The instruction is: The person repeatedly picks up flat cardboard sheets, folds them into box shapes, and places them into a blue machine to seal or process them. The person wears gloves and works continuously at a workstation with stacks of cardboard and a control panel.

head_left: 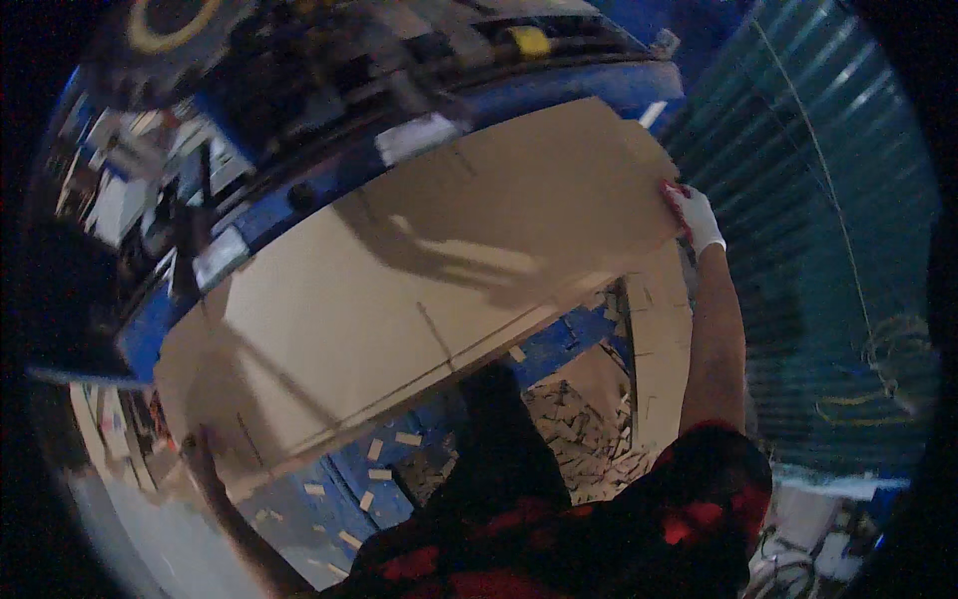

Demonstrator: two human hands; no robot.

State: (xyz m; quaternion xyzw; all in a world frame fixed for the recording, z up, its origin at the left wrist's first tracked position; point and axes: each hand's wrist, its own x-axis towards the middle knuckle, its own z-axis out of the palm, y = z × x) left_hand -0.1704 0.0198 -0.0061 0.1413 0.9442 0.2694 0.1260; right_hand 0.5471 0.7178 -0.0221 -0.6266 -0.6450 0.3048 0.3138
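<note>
Because the cardboard sheet [309, 299] spans so wide: in my head view, holding opposite ends probably balances it.
Sheet's place: before me, along the near side of the blue machine [609, 85].
Right hand [696, 215]: gloved, pinching the right edge.
Left hand [203, 454]: at the near left corner; finger grip, I cannot tell.

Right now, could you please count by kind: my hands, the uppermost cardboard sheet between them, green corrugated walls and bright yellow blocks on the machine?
Hands, left hand and right hand: 2
Uppermost cardboard sheet: 1
Green corrugated wall: 1
Bright yellow block: 1
Total: 5
</note>
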